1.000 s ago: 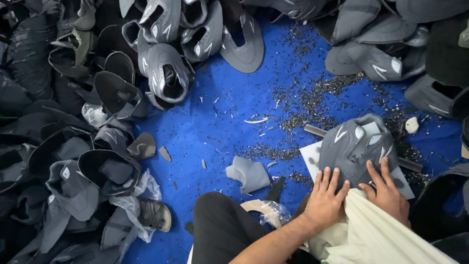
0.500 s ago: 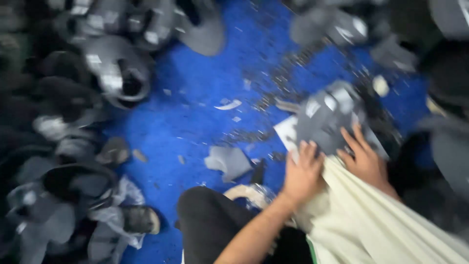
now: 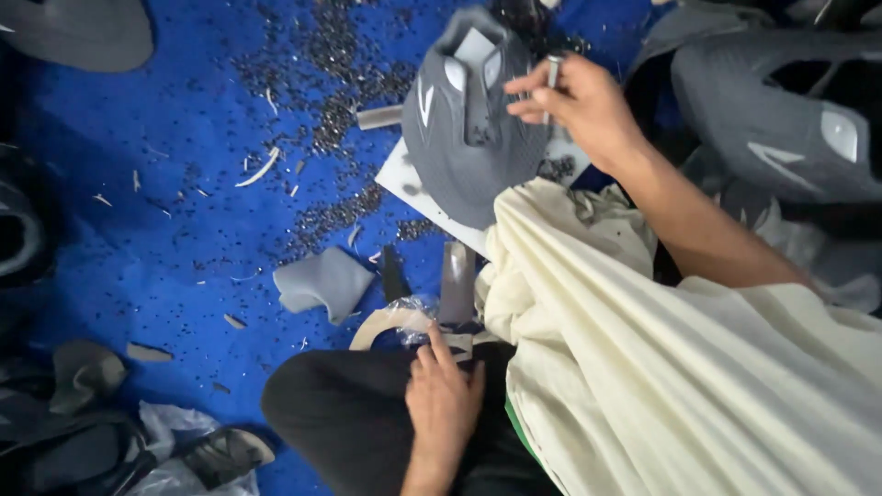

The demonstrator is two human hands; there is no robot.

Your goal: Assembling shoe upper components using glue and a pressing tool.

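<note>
gripping a thin metal tool [image 3: 553, 73] over the grey shoe upper [image 3: 469, 129], right hand [image 3: 574, 106] pinched; left hand [image 3: 444, 400] flat, fingers apart, on knee

Only crumpled clear plastic bags show: one [image 3: 411, 315] by the knee, another [image 3: 170, 450] at bottom left.
</note>
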